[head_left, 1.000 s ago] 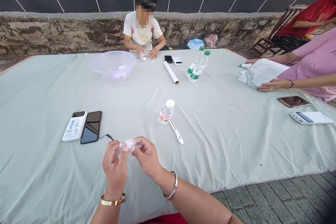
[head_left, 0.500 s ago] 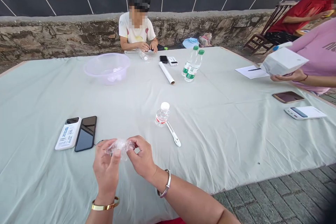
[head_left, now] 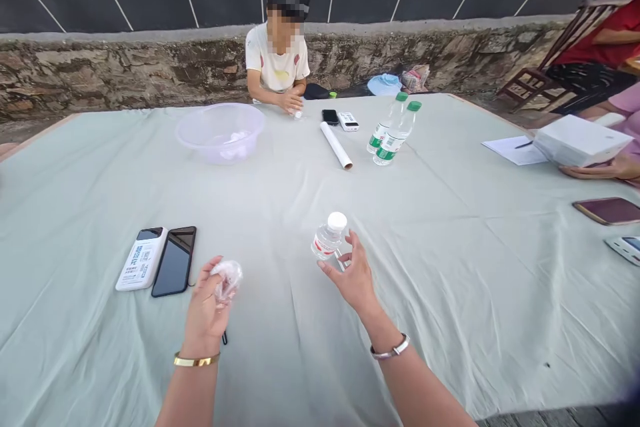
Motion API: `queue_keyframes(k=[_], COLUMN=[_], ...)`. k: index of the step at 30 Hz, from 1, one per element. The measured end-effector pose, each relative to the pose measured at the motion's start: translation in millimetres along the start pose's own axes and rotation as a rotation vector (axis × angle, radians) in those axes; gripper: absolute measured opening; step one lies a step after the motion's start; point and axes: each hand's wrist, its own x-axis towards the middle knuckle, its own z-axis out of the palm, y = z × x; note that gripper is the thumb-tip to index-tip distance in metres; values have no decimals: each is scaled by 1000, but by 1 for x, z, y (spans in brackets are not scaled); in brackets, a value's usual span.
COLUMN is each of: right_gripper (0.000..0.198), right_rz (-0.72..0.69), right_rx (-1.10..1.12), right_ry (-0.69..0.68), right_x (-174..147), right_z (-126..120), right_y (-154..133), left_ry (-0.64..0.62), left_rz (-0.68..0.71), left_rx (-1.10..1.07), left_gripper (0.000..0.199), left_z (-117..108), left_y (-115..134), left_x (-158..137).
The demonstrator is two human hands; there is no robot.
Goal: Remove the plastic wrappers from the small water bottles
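Note:
My left hand (head_left: 207,303) is closed on a crumpled wad of clear plastic film (head_left: 230,280), held just above the tablecloth. My right hand (head_left: 354,277) reaches beside a small clear water bottle (head_left: 327,240) with a white cap and a red-and-white label. Its thumb and fingers are spread, close to the bottle's right side; whether they touch it I cannot tell. The bottle stands upright. A slim white tool (head_left: 342,260), mostly hidden by my right hand, lies next to the bottle.
Left of my hands lie a white power bank (head_left: 140,263) and a black phone (head_left: 175,260). Farther back are a translucent purple basin (head_left: 200,137), a white roll (head_left: 336,145) and two green-capped bottles (head_left: 393,140). A person (head_left: 279,60) sits opposite; another at right holds a white box (head_left: 583,140).
My right hand has let go of the plastic film and moved right to the small bottle. The film stays in my left hand, more bunched up. The view has shifted right.

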Motion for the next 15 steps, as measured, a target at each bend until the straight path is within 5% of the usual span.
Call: queue_keyframes(k=[3,7,15], right_gripper=[61,50,50], right_rz=[52,117,166], right_rx=[-51,-102,-68], right_ry=[-108,-98,-20], right_x=[15,31,90], right_z=[9,17,35], right_y=[-1,-5,-14], left_ry=[-47,-74,22], left_rz=[-78,42,535], left_rx=[6,110,585], left_gripper=[36,36,19], left_z=[8,35,161], left_y=[-1,26,137], left_x=[17,60,207])
